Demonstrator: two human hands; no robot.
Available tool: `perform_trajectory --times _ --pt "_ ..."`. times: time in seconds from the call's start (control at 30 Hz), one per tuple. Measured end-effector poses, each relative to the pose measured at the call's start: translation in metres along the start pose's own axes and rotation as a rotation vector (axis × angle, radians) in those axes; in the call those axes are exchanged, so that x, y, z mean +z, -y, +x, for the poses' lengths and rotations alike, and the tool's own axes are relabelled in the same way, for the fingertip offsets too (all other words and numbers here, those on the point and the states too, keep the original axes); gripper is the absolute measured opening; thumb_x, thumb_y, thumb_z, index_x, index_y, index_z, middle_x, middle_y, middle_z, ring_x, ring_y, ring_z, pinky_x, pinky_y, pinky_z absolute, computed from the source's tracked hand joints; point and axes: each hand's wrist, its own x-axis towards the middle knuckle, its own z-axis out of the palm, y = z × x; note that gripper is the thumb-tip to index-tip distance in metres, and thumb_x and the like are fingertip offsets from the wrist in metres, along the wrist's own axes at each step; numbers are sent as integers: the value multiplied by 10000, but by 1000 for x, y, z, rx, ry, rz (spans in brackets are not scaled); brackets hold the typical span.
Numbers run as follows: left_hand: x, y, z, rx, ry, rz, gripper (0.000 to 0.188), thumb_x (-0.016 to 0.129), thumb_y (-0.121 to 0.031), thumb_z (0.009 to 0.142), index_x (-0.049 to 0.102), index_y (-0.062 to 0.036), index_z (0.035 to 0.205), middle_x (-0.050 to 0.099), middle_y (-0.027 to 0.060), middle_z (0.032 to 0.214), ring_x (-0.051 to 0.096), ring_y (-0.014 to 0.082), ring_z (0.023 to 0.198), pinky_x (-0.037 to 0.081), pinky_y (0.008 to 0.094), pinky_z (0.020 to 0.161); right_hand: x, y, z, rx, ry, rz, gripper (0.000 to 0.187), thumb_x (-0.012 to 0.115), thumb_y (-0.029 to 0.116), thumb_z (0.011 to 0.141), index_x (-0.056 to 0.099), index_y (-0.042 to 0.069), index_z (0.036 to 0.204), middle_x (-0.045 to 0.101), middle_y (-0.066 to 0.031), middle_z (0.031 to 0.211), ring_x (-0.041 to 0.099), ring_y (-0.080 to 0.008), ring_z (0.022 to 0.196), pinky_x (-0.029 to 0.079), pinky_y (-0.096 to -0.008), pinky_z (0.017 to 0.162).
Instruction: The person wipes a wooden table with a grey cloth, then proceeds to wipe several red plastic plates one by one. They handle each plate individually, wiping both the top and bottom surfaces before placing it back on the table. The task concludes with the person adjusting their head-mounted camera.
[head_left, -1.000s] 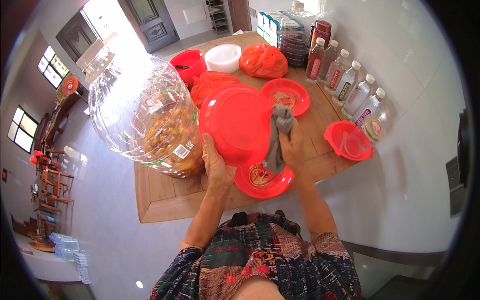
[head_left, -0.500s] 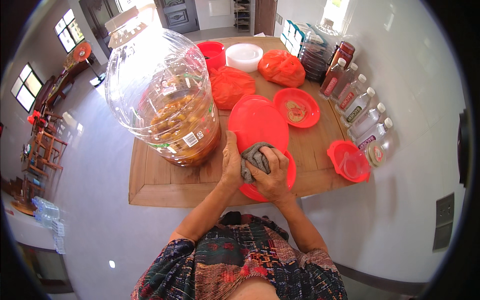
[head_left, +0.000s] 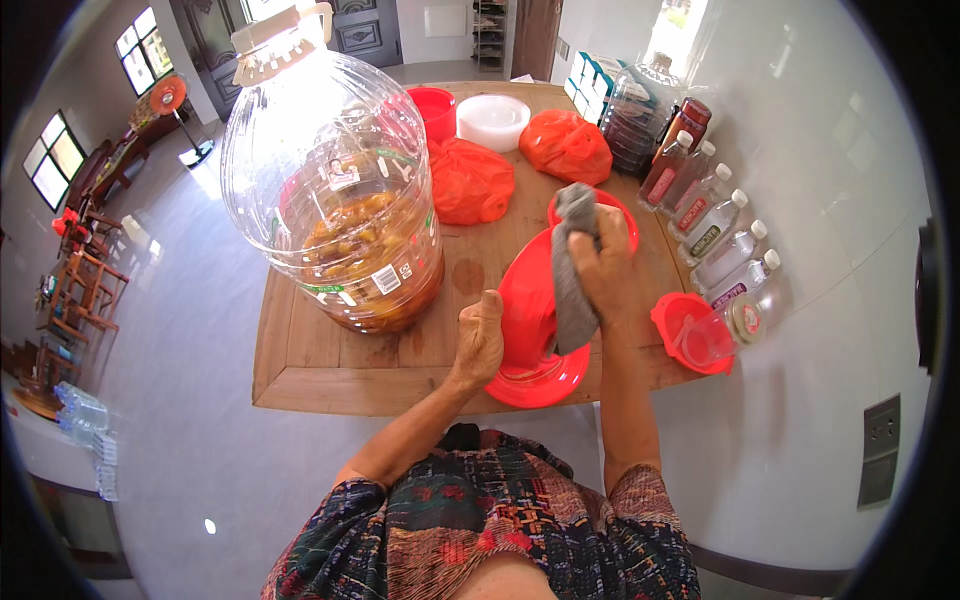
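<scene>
My left hand (head_left: 480, 345) grips the left edge of a red plate (head_left: 525, 295), thumb up along its rim. The plate is tilted over another red plate (head_left: 545, 388) near the table's front edge. My right hand (head_left: 606, 268) is closed on a grey cloth (head_left: 573, 300), which hangs down along the right side of the tilted plate. Whether the cloth touches the plate's face all along, I cannot tell. Just behind my right hand sits one more red plate (head_left: 622, 212), partly covered by the hand and cloth.
A big clear jar (head_left: 340, 200) with brown contents stands on the left of the wooden table (head_left: 325, 378). Red bags (head_left: 470, 185), a red tub (head_left: 436, 112) and white lids (head_left: 492, 122) are behind. Several bottles (head_left: 715, 220) and a red strainer-like bowl (head_left: 668, 318) line the right.
My right hand has moved up and right with the cloth, which now hangs loose instead of bunched. The held plate has tipped more on edge, and my left hand has shifted slightly right and down.
</scene>
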Motion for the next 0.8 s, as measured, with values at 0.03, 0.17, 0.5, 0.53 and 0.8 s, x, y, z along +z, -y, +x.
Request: perform_trajectory --times 0.03,0.17,0.5,0.53,0.8 --pt "-1 0 0 9 2 23 611 260 -627 940 244 -97 637 252 -71 594 223 53 568 160 300 464 -4 -10 4 164 7 120 256 558 138 748 623 42 976 565 -169 995 541 -344 908 431 -423 815" --pt "-1 6 4 -14 5 -19 574 297 -576 960 268 -99 641 270 -60 631 242 67 614 203 299 486 6 -27 -5 328 30 279 248 543 159 800 598 25 1001 575 -176 990 576 -336 880 451 -393 783" --pt "-11 44 24 -393 -58 -850 614 292 -536 971 562 3 1084 600 82 1001 579 145 854 487 293 772 25 64 -79 -363 169 -156 383 641 139 697 615 101 1077 504 -173 1251 457 -380 1203 330 -526 997" --pt "-16 44 28 -477 -5 -1038 608 310 -511 977 546 13 1178 613 114 1089 605 172 910 501 314 838 27 64 -86 -398 197 -155 379 642 131 694 620 108 1071 505 -168 1257 451 -374 1217 323 -527 1008" --pt "-10 11 32 -323 102 -776 422 430 -341 987 550 18 1174 619 104 1124 609 170 982 518 320 845 6 40 -83 -279 120 -164 475 643 150 696 559 98 1161 478 -175 1294 417 -373 1256 265 -515 1033"
